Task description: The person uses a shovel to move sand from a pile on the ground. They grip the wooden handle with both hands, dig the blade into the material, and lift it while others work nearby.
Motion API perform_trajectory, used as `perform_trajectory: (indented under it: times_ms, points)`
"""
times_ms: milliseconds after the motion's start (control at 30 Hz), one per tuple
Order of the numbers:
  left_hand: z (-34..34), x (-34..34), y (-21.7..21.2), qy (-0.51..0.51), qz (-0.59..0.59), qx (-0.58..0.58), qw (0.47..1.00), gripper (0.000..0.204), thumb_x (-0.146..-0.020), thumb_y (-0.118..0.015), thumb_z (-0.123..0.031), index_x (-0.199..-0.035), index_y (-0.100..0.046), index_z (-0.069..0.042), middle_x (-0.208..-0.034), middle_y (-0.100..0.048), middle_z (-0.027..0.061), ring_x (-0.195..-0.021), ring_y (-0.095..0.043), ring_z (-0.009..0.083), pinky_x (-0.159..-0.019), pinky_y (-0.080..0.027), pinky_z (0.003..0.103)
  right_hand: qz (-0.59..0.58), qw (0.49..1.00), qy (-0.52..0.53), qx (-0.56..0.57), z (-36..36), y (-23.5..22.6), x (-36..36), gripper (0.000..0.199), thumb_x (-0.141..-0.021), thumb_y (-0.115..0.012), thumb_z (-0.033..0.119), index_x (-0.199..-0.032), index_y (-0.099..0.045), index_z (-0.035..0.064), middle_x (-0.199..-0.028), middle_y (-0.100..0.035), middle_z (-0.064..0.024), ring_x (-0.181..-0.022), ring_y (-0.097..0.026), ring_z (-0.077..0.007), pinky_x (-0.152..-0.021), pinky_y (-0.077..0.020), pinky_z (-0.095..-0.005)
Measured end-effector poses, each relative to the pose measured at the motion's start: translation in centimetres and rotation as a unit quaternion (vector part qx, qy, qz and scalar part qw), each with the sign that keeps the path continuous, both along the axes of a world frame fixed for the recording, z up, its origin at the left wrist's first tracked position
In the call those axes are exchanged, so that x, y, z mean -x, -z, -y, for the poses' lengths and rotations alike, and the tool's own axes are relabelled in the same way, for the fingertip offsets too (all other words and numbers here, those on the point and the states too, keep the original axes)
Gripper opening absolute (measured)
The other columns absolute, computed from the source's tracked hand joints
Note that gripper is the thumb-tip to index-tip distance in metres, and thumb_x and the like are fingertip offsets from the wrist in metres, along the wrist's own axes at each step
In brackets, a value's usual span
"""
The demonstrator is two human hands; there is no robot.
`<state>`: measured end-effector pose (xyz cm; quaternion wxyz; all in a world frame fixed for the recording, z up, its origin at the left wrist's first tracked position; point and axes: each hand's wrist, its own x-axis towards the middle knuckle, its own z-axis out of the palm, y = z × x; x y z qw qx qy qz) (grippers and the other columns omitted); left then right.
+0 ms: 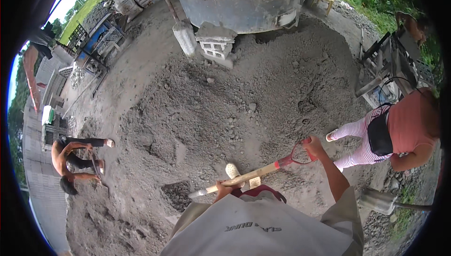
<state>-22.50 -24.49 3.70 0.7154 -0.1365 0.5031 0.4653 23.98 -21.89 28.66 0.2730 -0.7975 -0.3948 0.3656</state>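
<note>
A shovel [257,173] with a wooden shaft and a red D-shaped handle lies slantwise across the front of my body. My right hand [311,147] is closed round the red grip at its upper end. Lower on the shaft, close to the metal socket, my left hand [222,191] wraps round the wood. The blade [174,196] points left, low over the ground, with grey gravelly material on it. Around it spreads a wide heap of grey sand and gravel [211,110]. My pale clog [232,170] shows just behind the shaft.
Ahead stands a large metal mixing drum [239,7], with concrete blocks [217,47] beside it. A person in a pink top [416,120] stands at right, near a machine [390,68] and another shovel [378,201]. At left a person [70,160] bends over a tool.
</note>
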Motion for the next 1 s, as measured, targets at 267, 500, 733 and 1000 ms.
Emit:
perform_trajectory:
  times_ms: [267, 500, 733, 1000]
  points:
    - [-4.7, -7.5, 1.7, -0.137, -0.028, 0.126, 0.982, 0.019, -0.082, -0.048, -0.027, -0.077, -0.04, -0.01, -0.073, -0.046, 0.0015, -0.068, -0.048, 0.0164, -0.066, -0.045, 0.033, -0.059, 0.993, -0.071, 0.075, -14.3, -3.6, -1.4, 0.032, -0.057, -0.066, 0.011, -0.085, -0.054, -0.0004, -0.063, -0.056, -0.0085, -0.051, -0.055, -0.016, -0.048, -0.0441, -0.0305]
    - [-6.5, -14.6, 5.0, -0.219, 0.03, 0.197, 0.955, 0.017, -0.081, -0.047, -0.027, -0.074, -0.04, -0.013, -0.07, -0.045, -0.0008, -0.066, -0.046, 0.0151, -0.065, -0.044, 0.029, 0.04, 0.987, -0.139, 0.071, -21.1, 0.7, -8.2, 0.036, -0.057, -0.066, 0.009, -0.09, -0.054, 0.0026, -0.069, -0.056, -0.0093, -0.058, -0.055, -0.0176, -0.052, -0.0439, -0.0305]
    - [-11.2, -16.5, 4.5, -0.071, -0.113, 0.079, 0.988, 0.025, -0.08, -0.045, -0.03, -0.064, -0.036, -0.014, -0.062, -0.038, 0.0029, -0.058, -0.043, 0.0186, -0.065, -0.043, 0.031, -0.061, 0.991, -0.015, 0.12, -21.6, 5.4, -15.3, 0.036, -0.057, -0.066, 0.009, -0.09, -0.054, 0.0043, -0.076, -0.054, -0.0072, -0.065, -0.052, -0.0178, -0.058, -0.0435, -0.0303]
    - [-33.0, -17.5, -8.1, 0.008, -0.21, 0.206, 0.956, 0.025, -0.079, -0.046, -0.036, -0.074, -0.046, -0.012, -0.082, -0.052, 0.0098, -0.079, -0.049, 0.0276, -0.075, -0.043, 0.047, -0.229, 0.947, 0.212, 0.077, -16.5, 4.4, -16.5, 0.036, -0.057, -0.061, 0.0, -0.092, -0.053, 0.0045, -0.068, -0.052, -0.0039, -0.061, -0.051, -0.0133, -0.052, -0.0438, -0.0275]
